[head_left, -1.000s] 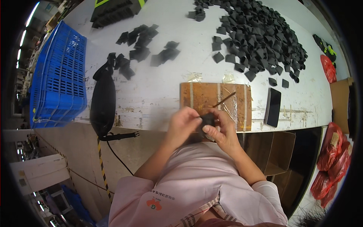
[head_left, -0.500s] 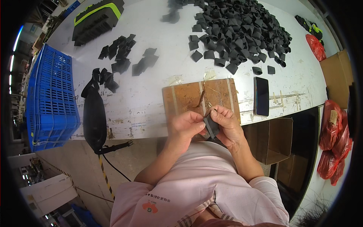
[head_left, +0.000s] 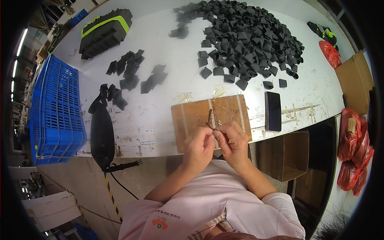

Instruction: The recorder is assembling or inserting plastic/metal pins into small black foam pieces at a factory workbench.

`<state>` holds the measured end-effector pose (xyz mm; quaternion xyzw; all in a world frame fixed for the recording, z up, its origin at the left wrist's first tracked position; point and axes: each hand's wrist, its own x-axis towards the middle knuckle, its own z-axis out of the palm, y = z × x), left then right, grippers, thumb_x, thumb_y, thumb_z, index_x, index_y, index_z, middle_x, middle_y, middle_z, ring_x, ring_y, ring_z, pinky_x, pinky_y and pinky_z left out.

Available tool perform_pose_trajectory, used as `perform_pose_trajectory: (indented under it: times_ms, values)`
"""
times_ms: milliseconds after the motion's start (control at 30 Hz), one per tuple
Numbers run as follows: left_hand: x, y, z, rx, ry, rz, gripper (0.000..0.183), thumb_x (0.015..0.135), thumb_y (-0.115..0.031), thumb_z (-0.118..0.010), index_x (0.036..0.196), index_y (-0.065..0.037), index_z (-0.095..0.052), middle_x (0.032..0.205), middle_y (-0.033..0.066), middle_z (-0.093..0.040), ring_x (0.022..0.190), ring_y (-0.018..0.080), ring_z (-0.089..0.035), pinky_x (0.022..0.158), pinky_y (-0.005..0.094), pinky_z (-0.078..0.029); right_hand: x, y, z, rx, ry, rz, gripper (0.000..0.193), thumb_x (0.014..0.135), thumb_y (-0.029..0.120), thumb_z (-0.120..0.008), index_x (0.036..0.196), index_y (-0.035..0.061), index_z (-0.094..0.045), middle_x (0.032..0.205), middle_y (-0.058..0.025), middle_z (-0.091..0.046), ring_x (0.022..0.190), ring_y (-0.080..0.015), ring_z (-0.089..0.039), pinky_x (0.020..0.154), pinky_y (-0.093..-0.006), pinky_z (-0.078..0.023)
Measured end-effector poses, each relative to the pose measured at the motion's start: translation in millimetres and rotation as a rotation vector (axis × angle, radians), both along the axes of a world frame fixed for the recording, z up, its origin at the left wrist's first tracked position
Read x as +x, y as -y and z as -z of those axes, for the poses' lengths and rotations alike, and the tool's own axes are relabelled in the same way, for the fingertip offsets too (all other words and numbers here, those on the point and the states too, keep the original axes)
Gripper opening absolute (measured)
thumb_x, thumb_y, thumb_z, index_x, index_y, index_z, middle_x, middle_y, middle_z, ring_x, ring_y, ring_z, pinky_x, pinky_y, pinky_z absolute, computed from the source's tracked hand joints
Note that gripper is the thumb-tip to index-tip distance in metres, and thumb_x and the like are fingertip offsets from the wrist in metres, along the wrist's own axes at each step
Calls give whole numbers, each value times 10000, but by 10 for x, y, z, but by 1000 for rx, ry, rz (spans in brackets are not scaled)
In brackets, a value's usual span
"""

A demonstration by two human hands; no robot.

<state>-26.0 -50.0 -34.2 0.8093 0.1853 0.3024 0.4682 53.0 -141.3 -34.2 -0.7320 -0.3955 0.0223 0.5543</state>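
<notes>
"Where are the hands?"

"The left hand [head_left: 200, 147] and right hand [head_left: 235, 145] are together over the wooden board's [head_left: 187, 120] near edge, fingertips pinched on a small dark bit [head_left: 214, 129]. They cover most of it; I can't tell its shape."

"And the thin brown stick [head_left: 210, 114]?"

"Over the board, lower end close to those fingertips."

"Any elbow room?"

"Left of the board, bare surface [head_left: 154, 116] runs to the black pouch [head_left: 102, 136], which reaches past the front edge. Right of it, just a narrow strip before the phone [head_left: 273, 112]. Beyond its far edge, a gap, then the heap of black pieces [head_left: 248, 44]."

"Near side?"

"Tight: the board sits right by the surface's front edge."
</notes>
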Motion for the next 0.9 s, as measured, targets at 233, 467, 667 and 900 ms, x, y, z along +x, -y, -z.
perform_pose_trajectory:
  times_ms: [233,467,667,900]
  values:
    - [151,-81,86,-432,115,-152,93,731,53,-561,804,1,-536,667,48,-560,435,62,-445,384,207,-341,18,-137,107,-189,375,187,129,686,-48,-593,804,-2,-568,714,-122,-512,558,-239,-506,469,-300,-412]
    - [37,-257,-103,-1593,205,387,196,736,54,-521,914,-16,-481,674,15,-499,409,19,-296,368,169,-226,117,-27,-30,96,-818,18,38,757,32,-601,762,-5,-606,734,-42,-612,665,-75,-549,545,-231,-441]
    - [106,-19,-290,-591,199,-73,121,735,79,-513,832,8,-510,705,42,-548,406,4,-306,354,163,-244,159,-44,-215,479,-1580,-429,92,811,110,-576,748,42,-577,669,29,-524,616,-63,-495,625,-211,-424]
    - [120,-500,-467,-1817,449,550,198,768,45,-458,957,-3,-497,822,149,-585,332,39,-327,316,189,-244,365,-257,-724,133,-921,-409,196,862,201,-530,739,49,-543,641,63,-453,569,-22,-357,506,-177,-285]
